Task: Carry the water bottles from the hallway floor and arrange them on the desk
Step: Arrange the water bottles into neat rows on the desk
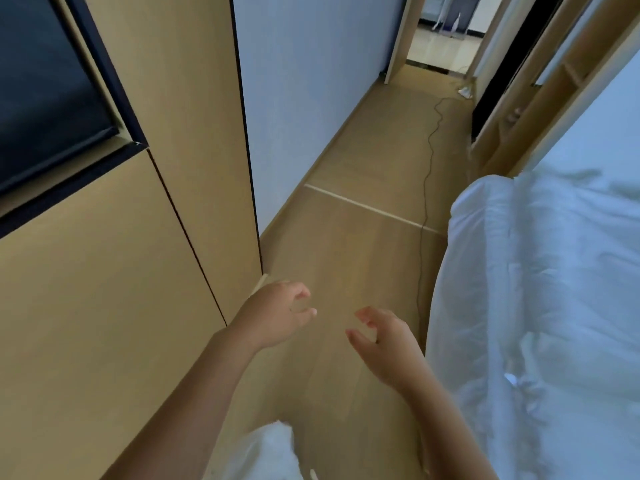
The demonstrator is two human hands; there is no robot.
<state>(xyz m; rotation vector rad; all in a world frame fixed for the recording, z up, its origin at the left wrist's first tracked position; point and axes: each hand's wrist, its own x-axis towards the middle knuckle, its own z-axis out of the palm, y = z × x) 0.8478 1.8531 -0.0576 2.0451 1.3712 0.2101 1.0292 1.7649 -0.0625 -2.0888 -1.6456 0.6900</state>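
Count log, head view. You have two hands in frame: one left hand [277,313], one right hand [388,344], each on one bare forearm, both holding nothing, fingers [362,315] loosely curled. One bed [540,289] along your right, under one white duvet. One wooden floor [346,244] with one pale threshold strip [367,209] across it. One thin dark cable [427,174] running down the floor. One dark screen [45,88] set in the wooden wall panels on your left. One doorway [446,36] at the far end. One white garment [270,452] at bottom edge.
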